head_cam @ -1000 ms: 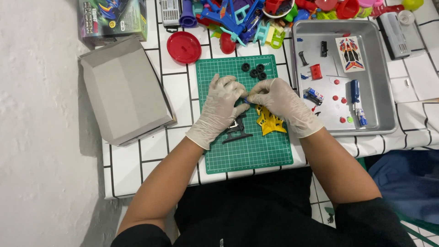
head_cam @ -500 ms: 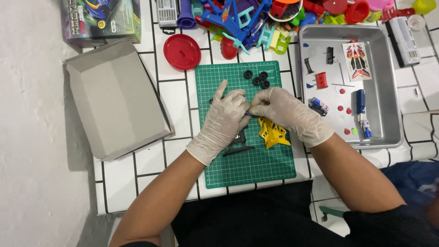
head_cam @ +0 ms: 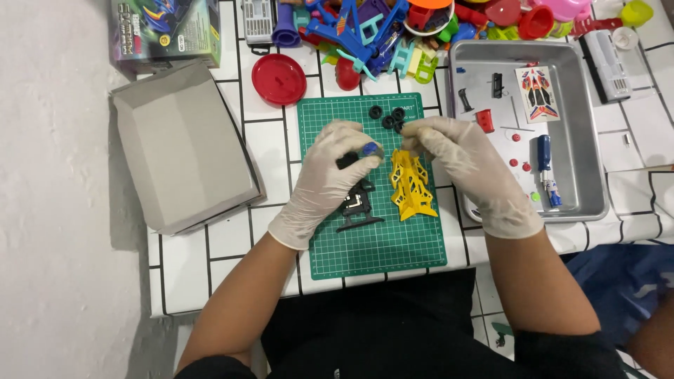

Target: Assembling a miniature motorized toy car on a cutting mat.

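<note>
Left hand (head_cam: 330,179): gloved, fingers pinched narrow on a small blue wheel (head_cam: 369,149), above the black chassis (head_cam: 357,202).
Right hand (head_cam: 463,165): gloved, fingers curled close at the black tyres (head_cam: 390,118); whether they grip one I cannot tell.
Yellow body frame (head_cam: 410,185): lies on the green cutting mat (head_cam: 379,245), just beside the chassis, between the hands.
Cutting mat: near the counter's (head_cam: 232,231) front edge, middle.
Metal tray (head_cam: 583,151): right of the mat, holds a blue screwdriver (head_cam: 545,163) and a sticker sheet (head_cam: 537,92).
Grey box lid (head_cam: 182,144): left side of the counter.
</note>
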